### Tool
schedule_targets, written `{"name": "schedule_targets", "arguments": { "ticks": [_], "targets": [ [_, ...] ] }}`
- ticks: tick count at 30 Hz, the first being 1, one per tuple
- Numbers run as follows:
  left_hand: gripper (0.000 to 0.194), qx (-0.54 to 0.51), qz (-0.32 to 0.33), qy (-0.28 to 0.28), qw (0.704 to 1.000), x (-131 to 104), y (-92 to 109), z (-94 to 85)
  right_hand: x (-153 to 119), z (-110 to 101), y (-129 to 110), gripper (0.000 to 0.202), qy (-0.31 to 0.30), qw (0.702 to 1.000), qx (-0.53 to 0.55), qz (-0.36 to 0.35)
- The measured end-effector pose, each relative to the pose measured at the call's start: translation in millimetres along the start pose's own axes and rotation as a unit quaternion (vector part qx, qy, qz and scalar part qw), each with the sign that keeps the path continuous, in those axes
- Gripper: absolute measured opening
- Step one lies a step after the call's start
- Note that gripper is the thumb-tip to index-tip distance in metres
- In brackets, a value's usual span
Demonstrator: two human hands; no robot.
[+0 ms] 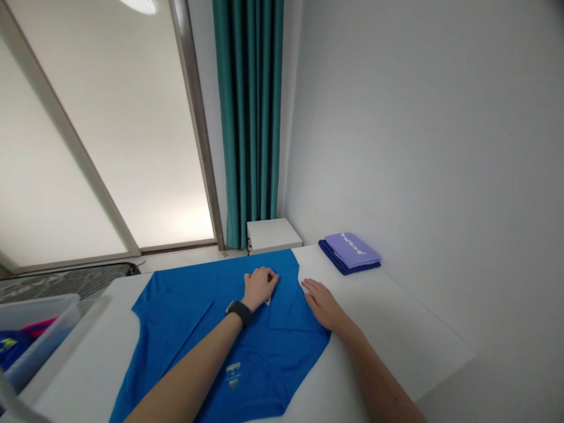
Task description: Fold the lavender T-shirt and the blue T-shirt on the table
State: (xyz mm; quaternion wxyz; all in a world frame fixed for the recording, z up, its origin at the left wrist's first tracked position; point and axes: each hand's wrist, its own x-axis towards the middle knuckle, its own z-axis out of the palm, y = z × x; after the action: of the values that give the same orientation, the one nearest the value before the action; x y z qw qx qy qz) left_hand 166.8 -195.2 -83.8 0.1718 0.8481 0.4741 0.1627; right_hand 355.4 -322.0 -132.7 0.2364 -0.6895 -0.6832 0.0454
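A blue T-shirt (185,311) lies spread over the white table, one sleeve folded inward and its neckline with a printed label toward me. My left hand (261,286), with a dark watch on the wrist, is closed on the shirt's fabric right of its middle; its fingers are bent and partly hidden. A small white patch shows on the cloth beneath that hand. At the shirt's right edge rests my right hand (325,306), fingers stretched out and lying flat, partly on the cloth.
Folded purple and navy garments (352,252) lie stacked at the table's far right by the wall. A clear plastic bin (57,341) with clothes stands at the left. Beyond the table are a small white cabinet (273,235), a green curtain (251,117) and frosted sliding doors (123,129).
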Motion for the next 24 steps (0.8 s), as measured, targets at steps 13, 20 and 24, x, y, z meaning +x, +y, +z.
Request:
{"name": "schedule_targets", "arguments": {
  "ticks": [13, 20, 24],
  "targets": [
    [0.028, 0.014, 0.026, 0.023, 0.999, -5.1, -2.7, 1.6, -2.1, -2.3, -3.1, 0.047, -0.005, 1.0, -0.007, 0.002],
    [0.024, 0.009, 0.026, 0.015, 1.0, -5.9, -0.4, 0.0, -2.2, -1.9, -1.9, 0.046, -0.004, 1.0, -0.012, -0.002],
    [0.025, 0.004, 0.026, 0.038, 0.999, -6.2, -1.3, 1.6, -3.6, -3.5, -4.8, 0.045, -0.002, 1.0, -0.029, -0.007]
  ]
}}
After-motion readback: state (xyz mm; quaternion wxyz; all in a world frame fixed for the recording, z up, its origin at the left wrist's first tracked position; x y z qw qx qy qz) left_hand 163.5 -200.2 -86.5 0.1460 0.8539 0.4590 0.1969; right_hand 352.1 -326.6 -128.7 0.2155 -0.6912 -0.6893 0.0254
